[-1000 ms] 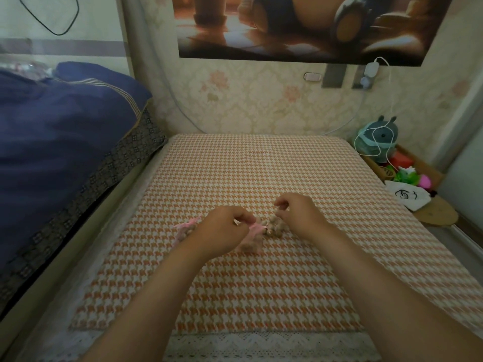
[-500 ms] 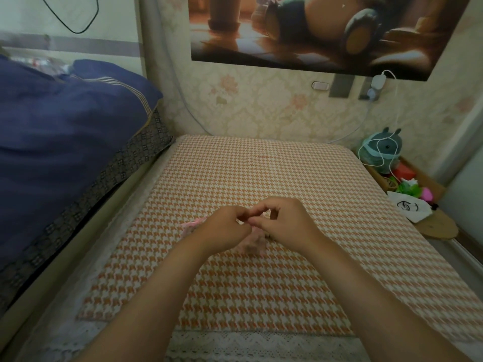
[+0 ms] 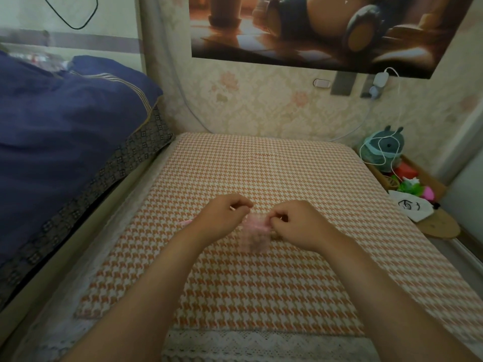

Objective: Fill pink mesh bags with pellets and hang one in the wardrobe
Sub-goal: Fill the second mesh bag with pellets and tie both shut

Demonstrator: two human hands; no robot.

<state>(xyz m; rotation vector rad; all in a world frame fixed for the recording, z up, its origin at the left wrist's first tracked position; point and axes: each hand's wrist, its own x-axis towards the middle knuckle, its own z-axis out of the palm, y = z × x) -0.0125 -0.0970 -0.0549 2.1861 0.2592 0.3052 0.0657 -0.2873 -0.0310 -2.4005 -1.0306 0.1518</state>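
1. At the far left a blue duvet (image 3: 65, 126) lies heaped on a bed.
2. The worktop (image 3: 261, 296) fills the middle. It is covered by an orange-and-white houndstooth cloth, with a lace hem along the near edge.
3. A pink scrap (image 3: 187, 222) shows on the cloth just left of the left wrist, mostly hidden by it.
4. The left hand (image 3: 222, 220) has curled fingers. Its thumb and forefinger pinch together at the upper left edge of the pink mesh bag (image 3: 254, 231).
5. The bag sits between the two hands, low over the cloth and blurred. Its contents cannot be made out.
6. The right hand (image 3: 298, 226), fingers curled, pinches the bag's upper right edge.
7. At the far right, off the worktop, stand a grey-green plush toy (image 3: 386, 147) draped with a white cable (image 3: 379, 155), and a white pouch (image 3: 410, 207).
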